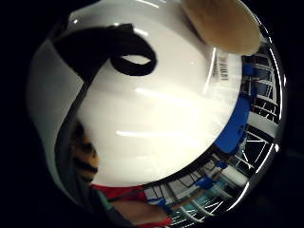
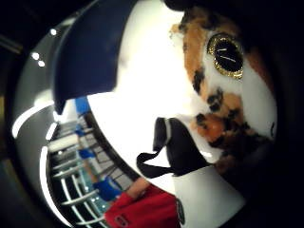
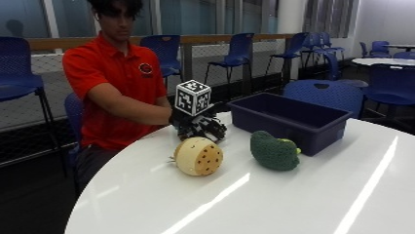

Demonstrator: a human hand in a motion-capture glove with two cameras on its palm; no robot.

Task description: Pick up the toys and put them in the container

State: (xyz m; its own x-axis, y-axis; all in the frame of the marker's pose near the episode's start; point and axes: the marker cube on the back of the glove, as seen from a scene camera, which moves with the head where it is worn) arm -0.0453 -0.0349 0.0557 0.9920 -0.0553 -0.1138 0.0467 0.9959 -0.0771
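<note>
I am looking across a glossy white round tabletop (image 3: 272, 195) that carries long streaks of reflected light. Behind it, along the far side, a row of blue chairs (image 3: 236, 51) stands before a low mesh railing with a wooden top rail (image 3: 201, 39), and tall windows (image 3: 188, 14) rise above that. A further blue chair (image 3: 19, 68) sits at far left. At far right I see another white table (image 3: 386, 61) with blue chairs around it. The floor (image 3: 32, 195) at near left is dark.
</note>
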